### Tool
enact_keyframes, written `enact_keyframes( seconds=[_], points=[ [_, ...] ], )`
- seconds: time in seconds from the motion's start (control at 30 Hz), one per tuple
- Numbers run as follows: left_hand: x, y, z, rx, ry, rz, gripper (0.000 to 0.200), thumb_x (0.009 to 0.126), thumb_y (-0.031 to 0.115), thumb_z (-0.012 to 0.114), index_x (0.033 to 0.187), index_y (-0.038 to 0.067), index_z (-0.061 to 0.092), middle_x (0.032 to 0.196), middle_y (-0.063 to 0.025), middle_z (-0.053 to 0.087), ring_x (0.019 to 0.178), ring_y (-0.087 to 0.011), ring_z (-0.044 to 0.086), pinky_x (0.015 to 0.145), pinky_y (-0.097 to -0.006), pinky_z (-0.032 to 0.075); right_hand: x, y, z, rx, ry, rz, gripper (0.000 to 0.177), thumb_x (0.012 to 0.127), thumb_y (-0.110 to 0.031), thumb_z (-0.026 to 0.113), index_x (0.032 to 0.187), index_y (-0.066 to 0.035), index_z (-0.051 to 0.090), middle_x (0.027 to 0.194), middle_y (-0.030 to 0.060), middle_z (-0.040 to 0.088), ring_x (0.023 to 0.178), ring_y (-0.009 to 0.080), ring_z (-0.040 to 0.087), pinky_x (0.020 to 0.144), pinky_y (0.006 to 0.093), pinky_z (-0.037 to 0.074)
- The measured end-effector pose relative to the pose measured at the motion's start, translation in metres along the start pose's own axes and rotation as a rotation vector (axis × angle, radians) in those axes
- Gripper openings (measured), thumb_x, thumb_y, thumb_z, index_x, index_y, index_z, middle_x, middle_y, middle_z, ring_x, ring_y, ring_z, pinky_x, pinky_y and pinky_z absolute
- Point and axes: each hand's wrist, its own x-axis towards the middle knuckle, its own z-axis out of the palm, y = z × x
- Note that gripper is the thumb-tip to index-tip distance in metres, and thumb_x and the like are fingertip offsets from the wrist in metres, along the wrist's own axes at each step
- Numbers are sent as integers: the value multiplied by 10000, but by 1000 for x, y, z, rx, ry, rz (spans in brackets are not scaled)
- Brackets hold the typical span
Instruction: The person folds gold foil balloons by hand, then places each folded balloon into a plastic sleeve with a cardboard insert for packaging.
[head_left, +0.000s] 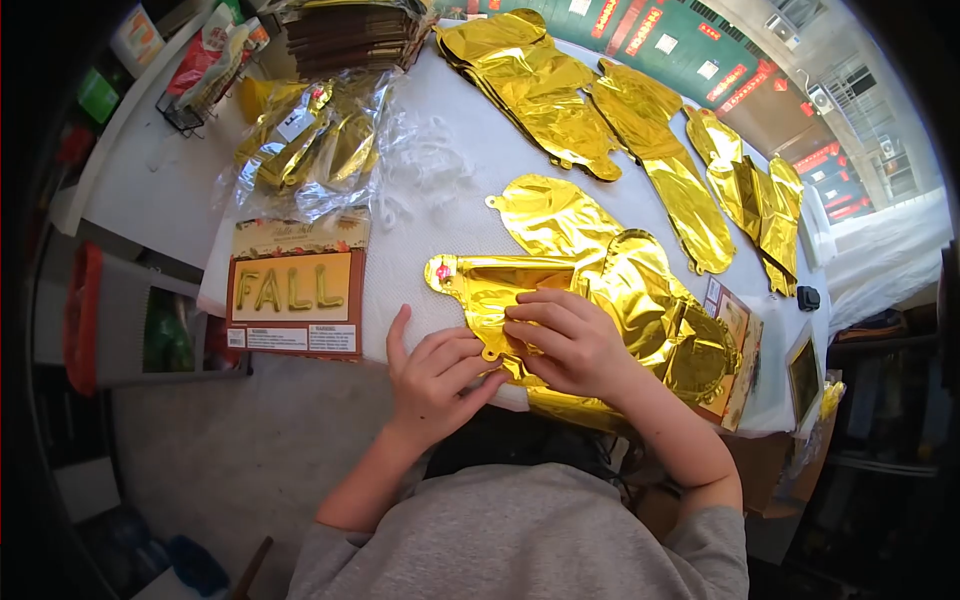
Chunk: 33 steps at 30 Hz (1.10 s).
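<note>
A gold foil balloon [620, 270], flat and partly folded, lies at the front edge of the table before me. My left hand [437, 378] is at its lower left edge, thumb and fingertips closed on the foil near a small tab, one finger raised. My right hand [575, 345] rests over the foil just to the right, its fingers curled and pinching the edge. The fingertips are partly hidden. A red mark [443, 271] shows on the balloon's left tab. Another gold foil piece [555, 215] lies just behind.
More flat gold foil balloons [535, 85] lie along the far side of the white-covered table [410, 240]. A printed "FALL" card [297, 305] lies at the left, below a clear bag of gold foil [315, 140]. Brown stacked packs [345, 40] stand behind. A small black object [808, 298] sits at the right edge.
</note>
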Motion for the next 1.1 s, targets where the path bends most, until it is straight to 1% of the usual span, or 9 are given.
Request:
enact_keyframes(
  seconds=[0.23, 0.33, 0.6, 0.83, 0.9, 0.93, 1.0, 1.03, 1.1],
  points=[
    [-6, -5, 3, -21, 63, -8, 306, 741, 296, 913, 954, 180, 726, 956, 27, 656, 1009, -167, 652, 1191, -591, 291, 0, 0, -1, -7, -2, -33, 345, 742, -106, 774, 1085, -76, 740, 1170, 71, 719, 1082, 307, 696, 886, 412, 597],
    [-6, -4, 6, -78, 156, -45, 397, 705, 284, 940, 1002, 169, 703, 1045, -26, 671, 964, -189, 629, 1206, -572, 295, 1, -2, -2, 3, -2, -32, 347, 731, -115, 760, 1076, -86, 742, 1170, 68, 718, 1075, 308, 696, 875, 406, 597],
    [-3, -2, -3, 20, 39, 22, 239, 733, 296, 916, 848, 188, 736, 1071, 35, 671, 1021, -171, 662, 1199, -582, 289, 2, -5, -7, 53, -26, -34, 311, 740, -136, 755, 1050, -111, 758, 1159, 63, 717, 1062, 305, 696, 829, 399, 594],
    [3, -2, -6, 11, 14, 44, 230, 727, 271, 910, 808, 181, 714, 1177, 10, 692, 1151, -207, 668, 1226, -602, 228, -1, -2, -1, 6, 11, -83, 279, 759, -143, 777, 1035, -110, 764, 1123, 45, 722, 1006, 272, 708, 768, 374, 597],
    [13, 4, -16, 6, -62, 33, 173, 824, 211, 816, 963, 157, 728, 1330, -43, 661, 1310, -263, 606, 1238, -647, 154, -1, -2, 0, -5, 19, -84, 275, 757, -141, 784, 1030, -111, 765, 1114, 41, 723, 995, 262, 709, 758, 364, 596],
    [22, 8, -21, 6, -62, 34, 173, 824, 211, 816, 963, 157, 728, 1330, -43, 661, 1310, -263, 606, 1238, -647, 154, -1, -2, 0, -11, 26, -89, 273, 754, -139, 789, 1024, -111, 766, 1109, 39, 723, 991, 258, 708, 753, 359, 596],
    [40, 18, -25, 33, -211, -51, 371, 923, 159, 665, 1289, 98, 668, 1485, -129, 572, 1437, -322, 497, 1242, -663, 108, 0, -2, 2, -17, 34, -95, 270, 751, -138, 794, 1019, -111, 766, 1105, 37, 723, 987, 253, 708, 748, 354, 596],
    [44, 17, -20, 33, -212, -47, 371, 923, 159, 665, 1289, 98, 668, 1485, -129, 572, 1437, -322, 497, 1242, -663, 108, 0, -1, 2, -15, 39, -103, 270, 751, -138, 793, 1019, -111, 766, 1101, 36, 723, 985, 252, 710, 746, 352, 596],
    [48, 12, -5, 154, -272, -66, 565, 982, 143, 535, 1536, 55, 466, 1621, -144, 429, 1516, -320, 389, 1234, -682, 92, -1, -1, 1, -21, 48, -110, 270, 751, -138, 793, 1019, -112, 766, 1097, 35, 723, 984, 251, 711, 745, 349, 596]
  ],
)
